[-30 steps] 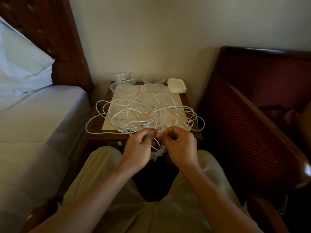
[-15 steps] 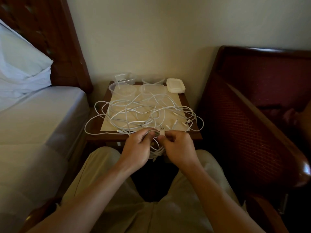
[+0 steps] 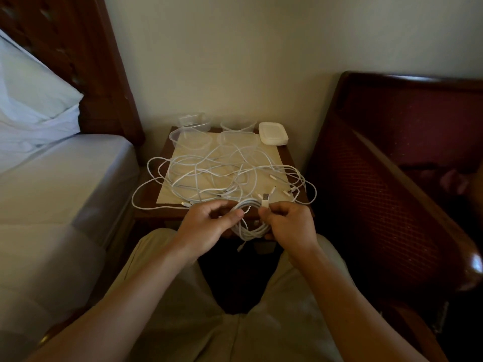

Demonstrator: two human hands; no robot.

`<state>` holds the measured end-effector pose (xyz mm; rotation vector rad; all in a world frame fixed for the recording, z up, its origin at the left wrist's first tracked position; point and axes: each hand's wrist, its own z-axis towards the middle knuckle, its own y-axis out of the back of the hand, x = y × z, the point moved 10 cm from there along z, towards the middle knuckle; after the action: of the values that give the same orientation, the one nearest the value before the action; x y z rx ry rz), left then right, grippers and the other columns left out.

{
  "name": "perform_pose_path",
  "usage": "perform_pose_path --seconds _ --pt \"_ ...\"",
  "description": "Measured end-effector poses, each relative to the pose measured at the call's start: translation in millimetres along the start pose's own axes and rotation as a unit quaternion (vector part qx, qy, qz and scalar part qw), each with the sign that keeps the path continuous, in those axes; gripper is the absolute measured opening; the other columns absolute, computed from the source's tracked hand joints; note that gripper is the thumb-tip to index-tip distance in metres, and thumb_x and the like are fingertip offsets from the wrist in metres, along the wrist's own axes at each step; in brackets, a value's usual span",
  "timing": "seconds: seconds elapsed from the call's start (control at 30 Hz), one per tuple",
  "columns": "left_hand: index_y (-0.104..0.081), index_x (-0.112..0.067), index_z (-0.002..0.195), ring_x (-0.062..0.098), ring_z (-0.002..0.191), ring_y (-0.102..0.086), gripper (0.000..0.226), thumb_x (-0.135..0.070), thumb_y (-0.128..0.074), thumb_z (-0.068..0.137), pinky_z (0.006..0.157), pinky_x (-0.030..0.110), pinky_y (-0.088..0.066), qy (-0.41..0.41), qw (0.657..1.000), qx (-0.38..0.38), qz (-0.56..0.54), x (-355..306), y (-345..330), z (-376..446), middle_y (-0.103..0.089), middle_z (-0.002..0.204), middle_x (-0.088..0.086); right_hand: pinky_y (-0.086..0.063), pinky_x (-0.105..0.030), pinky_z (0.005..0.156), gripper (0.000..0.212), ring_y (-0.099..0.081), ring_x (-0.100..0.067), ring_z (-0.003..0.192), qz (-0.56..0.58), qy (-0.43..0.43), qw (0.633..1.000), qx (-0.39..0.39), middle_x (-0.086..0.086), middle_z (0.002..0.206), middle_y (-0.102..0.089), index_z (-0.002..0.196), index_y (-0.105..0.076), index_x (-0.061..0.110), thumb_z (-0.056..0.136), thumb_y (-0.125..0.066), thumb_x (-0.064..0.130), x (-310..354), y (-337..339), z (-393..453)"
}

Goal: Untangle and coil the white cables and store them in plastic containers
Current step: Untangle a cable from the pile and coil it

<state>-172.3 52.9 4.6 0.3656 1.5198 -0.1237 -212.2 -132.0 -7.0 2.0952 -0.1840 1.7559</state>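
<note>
— What differs from a second ago?
— The hands sit slightly farther apart. The right hand [image 3: 290, 223] now pinches a USB plug [image 3: 265, 199] that sticks up into view.
— And the left?
— The left hand [image 3: 209, 226] holds the coil [image 3: 251, 227], whose loops show more between the hands.

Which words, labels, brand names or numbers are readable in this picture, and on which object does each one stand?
None: no readable text appears anywhere.
The clear plastic containers, the stack of white plastic lids and the tangled white cables show no print.
The white USB plug pinched by the right hand is too small to show any marking.
</note>
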Motion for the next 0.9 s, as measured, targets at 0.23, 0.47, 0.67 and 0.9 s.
perform_pose_path --seconds 0.23,0.47,0.67,0.9 --pt "-0.077 -0.015 0.091 0.014 0.076 -0.076 0.020 -0.024 -0.087 0.076 0.072 0.028 -0.061 0.053 0.997 -0.051 0.017 22.2 18.6 4.5 -0.078 0.079 -0.001 -0.065 -0.035 0.068 0.006 -0.076 -0.015 0.070 -0.006 0.017 1.000 -0.012 0.001 0.074 -0.077 0.085 -0.075 0.016 0.091 -0.076 0.017 -0.8 1.1 2.3" --pt "-0.069 -0.014 0.072 0.015 0.050 -0.055 0.045 -0.054 -0.064 0.093 0.054 0.029 -0.044 0.042 0.979 0.025 0.198 26.3 5.0 8.5 -0.060 0.054 0.004 -0.065 -0.037 0.068 0.008 -0.076 -0.014 0.069 -0.002 0.023 0.999 -0.036 0.004 0.072 -0.076 0.083 -0.074 0.016 0.090 -0.077 0.018 -1.7 4.2 2.7" --pt "-0.066 -0.009 0.074 0.012 0.041 -0.039 0.056 -0.057 -0.051 0.099 0.051 0.029 -0.032 0.094 0.969 0.052 0.225 40.2 -2.3 8.3 -0.040 0.041 -0.008 -0.065 -0.042 0.073 0.004 -0.076 -0.013 0.072 0.003 0.020 0.999 -0.048 0.006 0.075 -0.077 0.089 -0.075 0.018 0.090 -0.078 0.021 -11.2 3.4 3.0" --pt "-0.059 -0.005 0.067 0.009 0.038 -0.039 0.061 -0.057 -0.054 0.098 0.044 0.024 -0.030 0.083 0.965 -0.013 0.249 39.9 14.8 15.2 -0.041 0.046 -0.004 -0.059 -0.022 0.058 0.008 -0.076 -0.010 0.071 0.030 -0.043 0.999 0.009 0.001 0.078 -0.078 0.096 -0.076 0.011 0.092 -0.076 0.018 -19.3 -8.0 8.4"
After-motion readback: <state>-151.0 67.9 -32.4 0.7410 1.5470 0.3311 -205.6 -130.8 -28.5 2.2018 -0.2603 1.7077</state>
